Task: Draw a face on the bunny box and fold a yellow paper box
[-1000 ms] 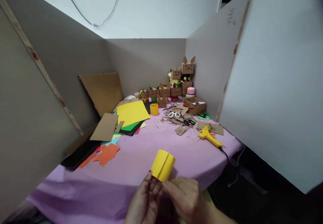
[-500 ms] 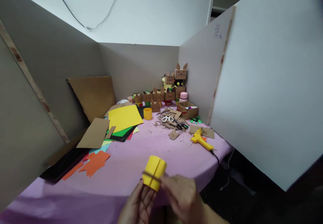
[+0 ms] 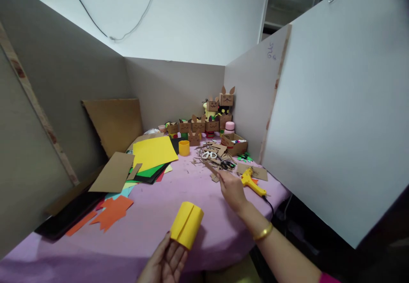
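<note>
In my left hand (image 3: 168,257), at the near edge of the table, rests a yellow foam-sheet tube (image 3: 188,225). A seam runs along its upper side, and my fingers are around its lower end. My right hand (image 3: 232,190) reaches forward above the table, pinching a narrow cardboard strip (image 3: 211,169) that points away to the left. Just beyond the strip lies a pile of cardboard scraps (image 3: 204,149) with white-handled scissors (image 3: 209,155) and black-handled scissors (image 3: 228,164). A yellow glue gun (image 3: 252,182) is on the right, close to my right hand.
Coloured sheets, including a yellow one (image 3: 153,152), are stacked at left beside orange cut pieces (image 3: 111,212). Another yellow tube (image 3: 184,148) stands farther back. Cardboard animal heads (image 3: 198,124) and an open cardboard box (image 3: 234,147) are at the back. Partitions enclose the table.
My right hand has moved from the yellow tube forward toward the scraps, taking the cardboard strip away from the tube. My left hand still holds the tube, slightly lower and further left.
</note>
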